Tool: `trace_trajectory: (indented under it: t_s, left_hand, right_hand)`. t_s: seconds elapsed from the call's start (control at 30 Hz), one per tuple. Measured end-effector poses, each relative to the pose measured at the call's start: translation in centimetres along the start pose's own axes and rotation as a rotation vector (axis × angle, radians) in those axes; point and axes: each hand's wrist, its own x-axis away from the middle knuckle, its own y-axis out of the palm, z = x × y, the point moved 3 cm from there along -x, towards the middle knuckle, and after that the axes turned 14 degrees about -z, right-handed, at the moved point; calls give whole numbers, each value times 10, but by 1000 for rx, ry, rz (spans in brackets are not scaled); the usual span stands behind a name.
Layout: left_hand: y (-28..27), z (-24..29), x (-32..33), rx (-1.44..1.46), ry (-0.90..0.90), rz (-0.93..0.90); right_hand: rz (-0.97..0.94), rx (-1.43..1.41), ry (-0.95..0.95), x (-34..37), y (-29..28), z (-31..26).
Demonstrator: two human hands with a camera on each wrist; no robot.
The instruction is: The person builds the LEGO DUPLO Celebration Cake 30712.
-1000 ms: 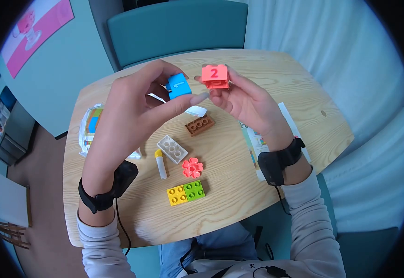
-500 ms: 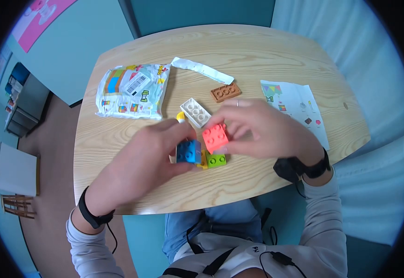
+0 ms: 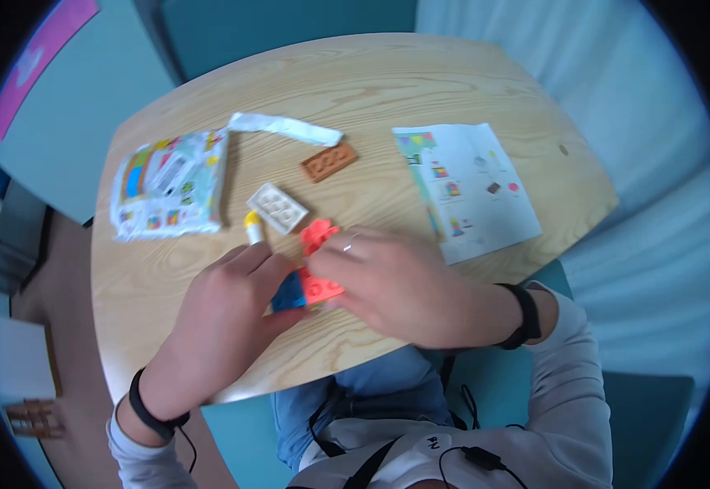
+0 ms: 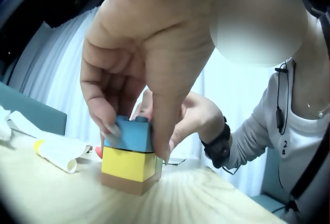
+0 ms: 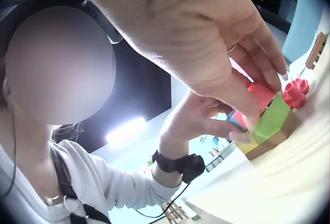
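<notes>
In the head view the left hand (image 3: 226, 319) pinches a blue brick (image 3: 288, 294). Beside it the right hand (image 3: 396, 285) holds a coral brick (image 3: 321, 289) between thumb and fingers. The left wrist view shows the blue brick on top of a yellow brick (image 4: 126, 165), with a brown layer (image 4: 124, 184) under that on the table. A green brick (image 5: 273, 119) is beneath the coral one in the right wrist view. Whether the upper bricks are fully pressed down cannot be told. A coral flower piece (image 3: 319, 233) lies just beyond the right fingers.
A white brick (image 3: 277, 208), a yellow-tipped white stick (image 3: 254, 228) and a brown brick (image 3: 329, 161) lie beyond the hands. Farther back is a white paper strip (image 3: 286, 127). A printed package (image 3: 169, 186) lies left, an instruction sheet (image 3: 476, 191) right.
Both hands have come down from above the table, bringing the blue and coral bricks side by side onto the yellow and green ones. The head view has tilted downward.
</notes>
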Motion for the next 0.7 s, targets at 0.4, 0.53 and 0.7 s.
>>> trace_trajectory:
  t_s: [0.4,0.53,0.7]
  left_hand:
    - [6,0,-22,-73,0,-130]
    - [5,-1,-23,-76,-41,-162]
    - [3,1,-21,-106,-95,-165]
  right_hand:
    - [7,80,-54,-5,1,12]
    - [-35,154,-59,-6,-1,9]
    - [-167,78,-51,-4,-15,11]
